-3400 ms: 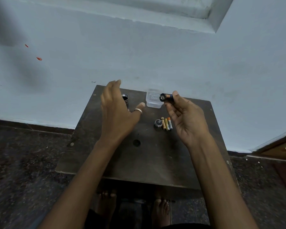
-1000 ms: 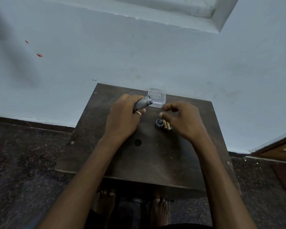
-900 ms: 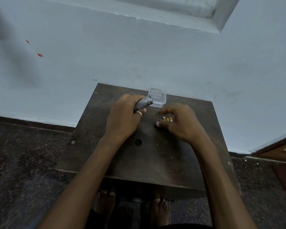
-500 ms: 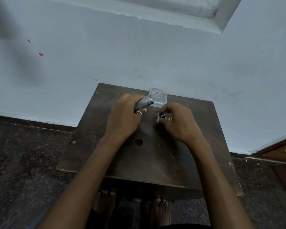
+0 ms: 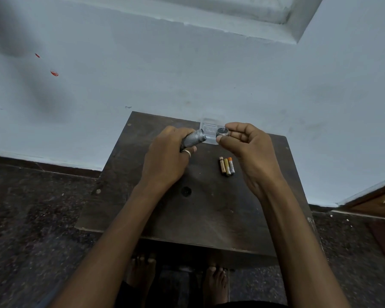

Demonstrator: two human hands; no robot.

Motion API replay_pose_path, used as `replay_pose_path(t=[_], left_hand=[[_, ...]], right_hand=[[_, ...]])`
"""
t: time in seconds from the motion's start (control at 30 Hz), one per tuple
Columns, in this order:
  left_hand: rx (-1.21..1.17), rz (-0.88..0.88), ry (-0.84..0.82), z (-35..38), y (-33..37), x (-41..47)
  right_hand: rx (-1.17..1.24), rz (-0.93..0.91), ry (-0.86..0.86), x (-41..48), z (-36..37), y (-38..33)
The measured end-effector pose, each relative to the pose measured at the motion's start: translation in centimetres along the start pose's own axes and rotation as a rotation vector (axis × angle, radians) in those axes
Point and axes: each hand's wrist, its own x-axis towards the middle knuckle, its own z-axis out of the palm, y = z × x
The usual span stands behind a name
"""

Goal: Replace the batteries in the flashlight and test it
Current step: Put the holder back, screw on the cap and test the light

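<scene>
My left hand (image 5: 165,161) grips the grey knurled flashlight body (image 5: 195,138) above the dark wooden table (image 5: 187,214), its open end pointing right. My right hand (image 5: 247,150) pinches the round black end cap (image 5: 222,132) by thumb and fingertips, its small spring facing up. The cap hangs a short gap to the right of the flashlight's open end. Three small batteries (image 5: 227,166) lie side by side on the table below my right hand.
A clear plastic container (image 5: 210,125) sits at the table's far edge by the pale blue wall, behind the cap. A dark round hole (image 5: 186,191) marks the tabletop's middle. The floor is dark speckled stone; my bare feet show under the table's near edge.
My right hand has picked the end cap up from beside the batteries and lifted it level with the flashlight's open end. The left hand keeps holding the flashlight body.
</scene>
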Motion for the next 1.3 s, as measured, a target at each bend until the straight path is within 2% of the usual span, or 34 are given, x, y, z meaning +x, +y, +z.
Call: replay_pose_path(t=[0.27, 0.4, 0.7, 1.3], left_hand=[[0.041, 0.029, -0.021, 0.17, -0.24, 0.08], [0.054, 0.039, -0.04, 0.2, -0.3, 0.09], [0.061, 0.055, -0.081, 0.13, -0.31, 0.03], [0.061, 0.077, -0.089, 0.1, -0.57, 0.12]], right_hand=[[-0.115, -0.026, -0.108, -0.14, -0.23, 0.18], [-0.287, -0.084, -0.106, -0.01, -0.25, 0.32], [-0.452, -0.11, -0.163, 0.11, -0.23, 0.52], [-0.442, -0.108, -0.201, 0.4, -0.57, 0.99]])
